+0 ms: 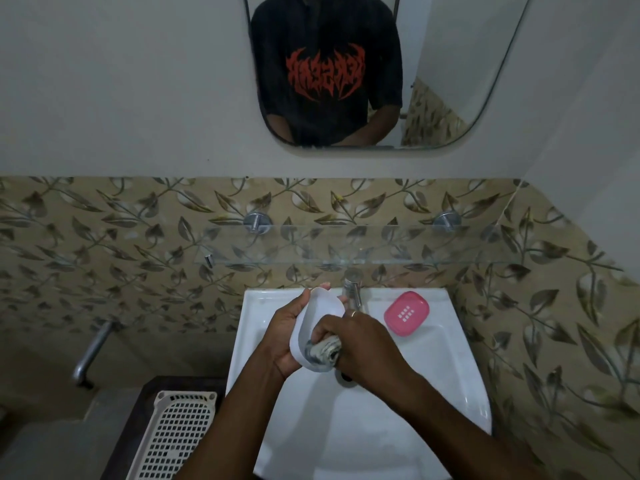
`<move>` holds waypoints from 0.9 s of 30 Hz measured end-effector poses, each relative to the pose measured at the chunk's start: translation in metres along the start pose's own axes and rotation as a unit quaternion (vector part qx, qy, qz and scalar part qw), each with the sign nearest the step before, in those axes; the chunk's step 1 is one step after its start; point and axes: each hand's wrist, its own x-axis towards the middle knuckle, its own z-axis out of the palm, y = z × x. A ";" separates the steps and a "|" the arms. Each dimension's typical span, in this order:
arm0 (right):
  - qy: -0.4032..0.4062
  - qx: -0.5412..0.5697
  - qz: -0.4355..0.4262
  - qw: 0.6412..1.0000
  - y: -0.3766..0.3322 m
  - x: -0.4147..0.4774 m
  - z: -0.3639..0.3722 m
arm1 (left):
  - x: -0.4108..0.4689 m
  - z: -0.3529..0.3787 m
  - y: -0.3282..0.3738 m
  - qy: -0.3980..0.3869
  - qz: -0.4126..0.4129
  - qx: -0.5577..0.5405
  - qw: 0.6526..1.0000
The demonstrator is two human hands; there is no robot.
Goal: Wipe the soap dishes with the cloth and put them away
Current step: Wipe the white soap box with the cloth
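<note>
L hand (pixel 289 336): you cup white soap dish (pixel 313 323), tilted over sink (pixel 433 393) | R hand (pixel 360 344): fist round cloth (pixel 323 351), pressed on dish's near end | pink soap dish (pixel 406 313): back-R rim, near tap (pixel 353 289), apart from hands | basket (pixel 173 438): beside sink's L edge

Illegible red lettering (pixel 325 76) on reflected shirt (pixel 325 29)

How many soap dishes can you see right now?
2. A white soap dish is held in the left hand over the sink, with the right hand pressing the cloth into it. A pink soap dish lies on the sink's back rim, right of the tap.
</note>
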 end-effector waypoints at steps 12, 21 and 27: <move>0.099 0.000 0.079 0.992 0.009 0.022 0.005 | -0.009 0.012 -0.006 -0.086 0.042 0.062 0.993; 0.116 -0.030 0.025 0.992 0.002 0.028 -0.004 | -0.009 0.021 -0.006 -0.069 0.045 0.062 0.995; 0.102 -0.210 -0.010 0.972 0.007 0.032 -0.010 | -0.003 0.014 -0.001 -0.069 0.073 0.076 0.992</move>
